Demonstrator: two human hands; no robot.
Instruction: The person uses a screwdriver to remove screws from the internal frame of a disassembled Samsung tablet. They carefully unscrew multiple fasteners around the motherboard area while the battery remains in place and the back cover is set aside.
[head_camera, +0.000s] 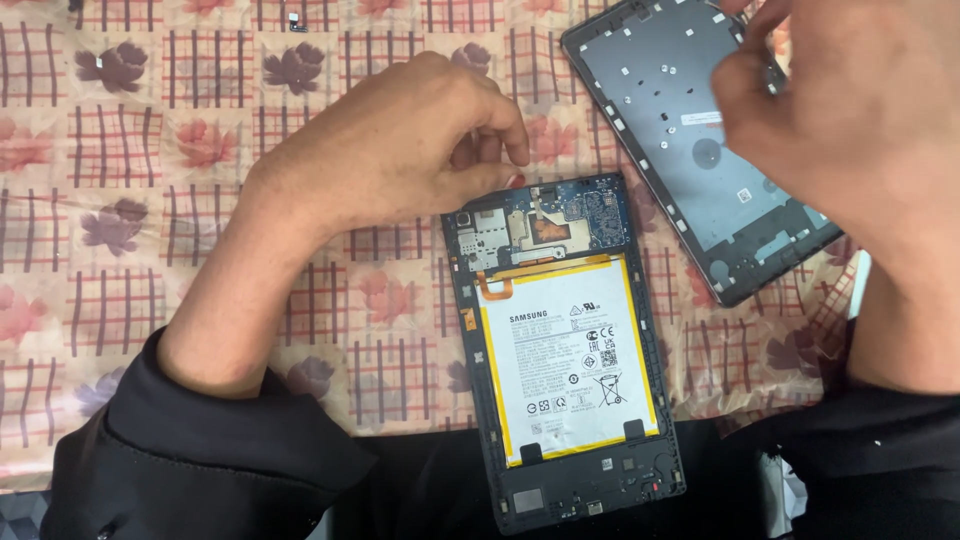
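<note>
On the flowered tablecloth (150, 150), opened tablet (565, 350) lies face down in front of me, near edge by my dark sleeves. Back cover (690, 140) sits apart at upper right, inside up. Battery (565, 365), white with yellow border, fills most of the tablet; circuit board (545, 225) sits above it. My left hand (400, 150) rests at the tablet's top edge, fingers curled close, fingertips just touching the board end, gripping nothing. My right hand (850, 110) hovers over the back cover, blurred; fingers look pinched, can't tell if they hold anything. Judgement: tablet is light, thin, stiff but fragile. Hold by the frame edges, never the battery or the orange ribbon (495, 285).
</note>
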